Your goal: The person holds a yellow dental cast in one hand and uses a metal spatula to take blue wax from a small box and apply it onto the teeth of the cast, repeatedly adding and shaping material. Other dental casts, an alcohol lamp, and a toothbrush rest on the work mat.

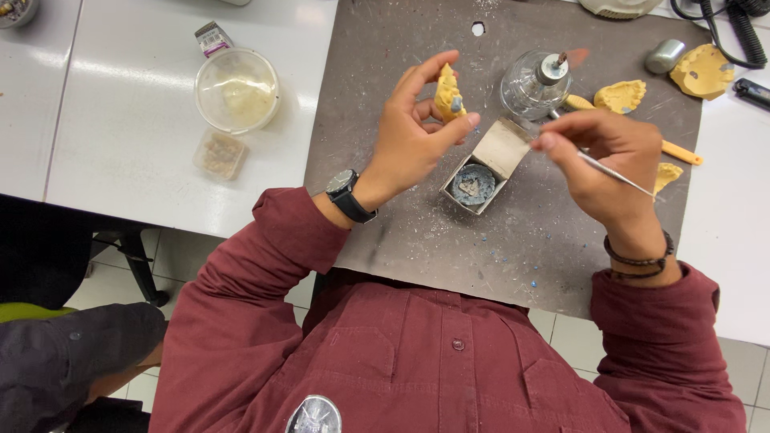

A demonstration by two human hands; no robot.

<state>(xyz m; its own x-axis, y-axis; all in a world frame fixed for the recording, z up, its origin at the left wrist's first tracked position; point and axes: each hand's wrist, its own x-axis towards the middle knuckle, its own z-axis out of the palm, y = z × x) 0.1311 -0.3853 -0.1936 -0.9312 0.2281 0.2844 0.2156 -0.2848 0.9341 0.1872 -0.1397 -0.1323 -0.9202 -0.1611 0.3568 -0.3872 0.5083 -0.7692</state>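
Observation:
My left hand (409, 132) holds a small yellow plaster tooth model (449, 95) upright between thumb and fingers, above the grey work mat (417, 224). A bluish patch shows on the model. My right hand (609, 156) grips a thin metal instrument (618, 174), its tip pointing toward the glass spirit lamp (536, 84), whose wick carries a faint flame. Between my hands sits a small open cardboard box (481, 172) with a tin of blue-grey wax inside.
Other yellow plaster casts (622, 96) (704, 70) and a yellow-handled tool (682, 152) lie at the mat's right. A clear lidded tub (237, 90) and a small plastic box (220, 154) stand on the white table at left. A dark lighter (752, 92) lies far right.

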